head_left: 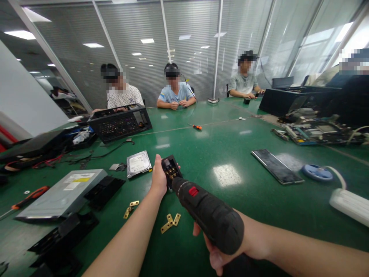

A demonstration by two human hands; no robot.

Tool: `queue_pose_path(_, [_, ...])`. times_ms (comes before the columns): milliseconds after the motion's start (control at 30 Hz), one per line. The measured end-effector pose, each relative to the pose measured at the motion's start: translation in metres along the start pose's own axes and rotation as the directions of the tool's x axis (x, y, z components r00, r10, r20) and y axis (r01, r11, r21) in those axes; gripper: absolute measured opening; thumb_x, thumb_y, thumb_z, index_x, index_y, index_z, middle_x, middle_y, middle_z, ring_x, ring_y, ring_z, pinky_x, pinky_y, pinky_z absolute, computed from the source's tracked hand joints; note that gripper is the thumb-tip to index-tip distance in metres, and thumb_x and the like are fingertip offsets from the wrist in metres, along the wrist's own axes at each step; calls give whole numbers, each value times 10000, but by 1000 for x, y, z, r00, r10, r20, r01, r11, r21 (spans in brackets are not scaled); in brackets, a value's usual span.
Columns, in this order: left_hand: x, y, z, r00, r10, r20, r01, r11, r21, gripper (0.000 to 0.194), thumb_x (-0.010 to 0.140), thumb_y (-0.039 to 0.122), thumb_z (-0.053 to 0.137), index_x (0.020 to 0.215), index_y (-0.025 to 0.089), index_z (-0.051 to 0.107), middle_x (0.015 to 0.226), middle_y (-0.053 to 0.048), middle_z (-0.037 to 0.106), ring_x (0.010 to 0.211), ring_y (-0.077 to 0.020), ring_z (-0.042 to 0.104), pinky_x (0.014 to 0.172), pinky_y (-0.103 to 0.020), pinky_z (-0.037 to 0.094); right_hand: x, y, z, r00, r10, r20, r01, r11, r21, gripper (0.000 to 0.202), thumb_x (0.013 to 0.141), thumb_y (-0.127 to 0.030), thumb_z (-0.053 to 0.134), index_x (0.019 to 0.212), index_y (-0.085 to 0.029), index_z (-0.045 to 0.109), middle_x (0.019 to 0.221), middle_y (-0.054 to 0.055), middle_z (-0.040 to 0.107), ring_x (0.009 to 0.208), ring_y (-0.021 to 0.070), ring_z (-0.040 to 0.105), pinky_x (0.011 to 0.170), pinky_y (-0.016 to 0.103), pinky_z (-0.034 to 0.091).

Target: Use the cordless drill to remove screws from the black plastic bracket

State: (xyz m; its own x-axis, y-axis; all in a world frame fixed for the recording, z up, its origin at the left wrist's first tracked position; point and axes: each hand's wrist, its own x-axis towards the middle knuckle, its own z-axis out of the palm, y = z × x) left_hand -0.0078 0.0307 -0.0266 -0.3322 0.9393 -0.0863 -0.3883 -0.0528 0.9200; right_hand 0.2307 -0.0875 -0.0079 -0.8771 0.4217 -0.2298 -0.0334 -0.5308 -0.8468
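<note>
My left hand (159,177) grips a small black plastic block (170,163) with brass-coloured parts inside, which looks like a terminal block. In my right hand (215,250) is a black cordless drill (210,215) with a red switch on top. Its chuck points forward and left, right at the block; the bit's tip is hidden, so I cannot tell if it touches a screw. Below the block lie several small brass plates (170,223) with holes, and a few more brass plates (131,207) sit left of my forearm.
A hard drive (138,163), an optical drive (66,188) and an orange-handled screwdriver (31,196) lie at left. A phone (276,166), a blue round object (317,172) and a white power strip (350,204) are at right. Computer cases (121,122) and several people are across the table.
</note>
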Motion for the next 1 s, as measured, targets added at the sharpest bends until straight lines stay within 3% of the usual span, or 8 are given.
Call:
queue_pose_path(167, [1,-1,0,1000,-15,-3,15,1000,1,701,874,850,595,891,156,690,730,-116,759,776,-324,808,651,-383,644,-2,3,-4,1000,7,-6,-7,1000,4,632,479,-311,1095,930,-139,688,674,-45,665,638,164,729,595,249,586])
queue_pose_path(267, [1,-1,-1,1000,-11,4,11,1000,18,701,879,850,585,900,156,687,744,-119,764,767,-319,805,634,-373,635,-2,7,-7,1000,-9,-1,9,1000,-20,612,546,-313,1078,988,-136,694,692,-36,671,663,178,739,628,273,590])
queue_pose_path(467, [0,0,0,1000,8,-3,-8,1000,-4,667,870,835,625,912,170,657,714,-99,748,809,-330,815,702,-398,653,-1,7,-6,1000,-4,13,4,1000,-11,609,516,-289,1084,957,-139,692,688,-48,657,646,165,725,618,261,584])
queue_pose_path(633, [-1,1,1,1000,-20,-10,20,1000,-15,670,866,837,624,902,169,661,725,-107,749,820,-337,816,692,-400,656,-2,4,-6,1000,10,14,-10,1000,-22,586,535,-339,1078,927,-141,689,691,-52,657,653,149,724,640,255,597])
queue_pose_path(800, [-1,0,2,1000,-15,-15,15,999,-30,651,848,833,657,876,183,645,703,-89,739,837,-334,820,702,-392,660,-1,10,-10,999,-21,43,22,1000,-11,558,586,-273,1063,992,-133,706,724,-37,685,671,157,747,642,251,600])
queue_pose_path(1000, [-3,2,4,999,-25,-29,24,999,-37,656,835,841,669,863,187,635,698,-86,738,823,-328,820,690,-387,658,2,14,-12,997,-24,74,21,999,39,618,520,-259,1091,981,-128,701,690,-35,696,626,148,726,617,241,587])
